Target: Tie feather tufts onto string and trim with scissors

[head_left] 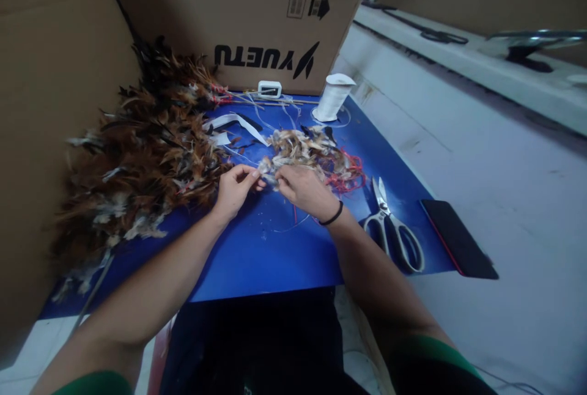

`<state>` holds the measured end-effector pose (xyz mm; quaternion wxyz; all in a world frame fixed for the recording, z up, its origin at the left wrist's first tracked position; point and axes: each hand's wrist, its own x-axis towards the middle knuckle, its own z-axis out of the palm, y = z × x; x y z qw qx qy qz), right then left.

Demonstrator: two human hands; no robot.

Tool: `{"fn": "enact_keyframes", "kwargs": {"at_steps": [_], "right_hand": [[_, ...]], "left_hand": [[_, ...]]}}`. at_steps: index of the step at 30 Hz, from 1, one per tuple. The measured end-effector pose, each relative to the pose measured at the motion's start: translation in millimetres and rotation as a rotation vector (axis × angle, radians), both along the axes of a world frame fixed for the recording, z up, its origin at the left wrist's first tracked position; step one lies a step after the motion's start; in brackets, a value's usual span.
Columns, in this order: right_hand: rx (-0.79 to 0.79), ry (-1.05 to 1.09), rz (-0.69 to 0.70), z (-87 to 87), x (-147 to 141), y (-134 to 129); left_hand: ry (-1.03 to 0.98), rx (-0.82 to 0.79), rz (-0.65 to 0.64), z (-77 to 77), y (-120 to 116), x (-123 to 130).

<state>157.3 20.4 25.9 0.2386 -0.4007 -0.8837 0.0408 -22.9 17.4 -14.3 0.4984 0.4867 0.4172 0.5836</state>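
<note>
Apparently picking through a fluffy brown-and-white feather pile (293, 145), the left hand (236, 190) pinches narrowly, the right hand (308, 190) curls, contents unclear, the next move seemingly calling for delicate fingertip control.

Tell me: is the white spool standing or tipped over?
The white spool stands upright: one round end faces up, the other sits on the blue tabletop.

Open stretch of blue tabletop (275, 254) on our side of left hand (238, 187) and right hand (308, 188), between forearms (165, 279). Leftward, brown feather bundles (169, 156) block passage. Just beyond hands, loose feather pile (298, 147); farther, white spool (332, 98); upright cardboard carton (206, 3) walls off back. Rightward, we meet scissors (386, 209) across narrow gap from pile, then smartphone (458, 239) at table's edge.
</note>
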Motion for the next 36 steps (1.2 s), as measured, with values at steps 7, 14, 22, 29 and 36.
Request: {"fn": "enact_keyframes", "kwargs": {"at_steps": [7,14,22,29,36], "right_hand": [[-0.372,0.417,-0.114,0.5,-12,-7],[-0.716,0.673,-0.143,-12.6,-20,-3],[-0.294,0.393,-0.217,-1.1,-14,-7],[-0.366,0.428,-0.253,-2.6,-17,-4],[-0.812,0.733,-0.261,-3.9,-20,-3]], "left_hand": [[0.011,-0.017,0.044,0.4,0,0],[0.072,0.013,0.016,-1.5,-1,0],[0.031,-0.02,-0.02,-0.1,-3,1],[0.143,0.04,-0.055,-1.7,-5,2],[0.283,0.108,0.006,-6.1,-4,0]]}}
